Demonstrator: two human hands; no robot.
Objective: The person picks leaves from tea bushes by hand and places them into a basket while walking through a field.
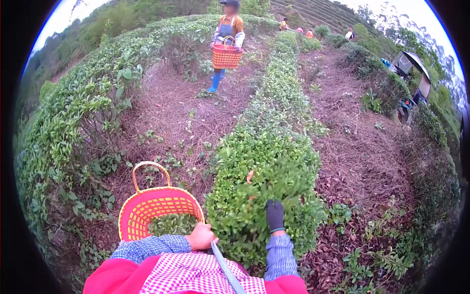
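Nearest us, our left hand (199,236) lies at the right-hand edge of the red-and-yellow basket (162,190), fingers partly curled beside a grey strip (227,268); whether they grip either, we cannot tell. Green leaves (172,224) lie inside the basket. It looks light and fairly stiff, best taken by its arched handle (152,163). Our right hand (275,215), dark-gloved, reaches into the leafy bush (264,161); we cannot tell if its fingers are pinching anything. The leaves there look soft, light and easily bruised, best taken by their thin stems. Farther off, a person (228,29) in blue boots holds another basket (226,56), with more people (309,34) beyond.
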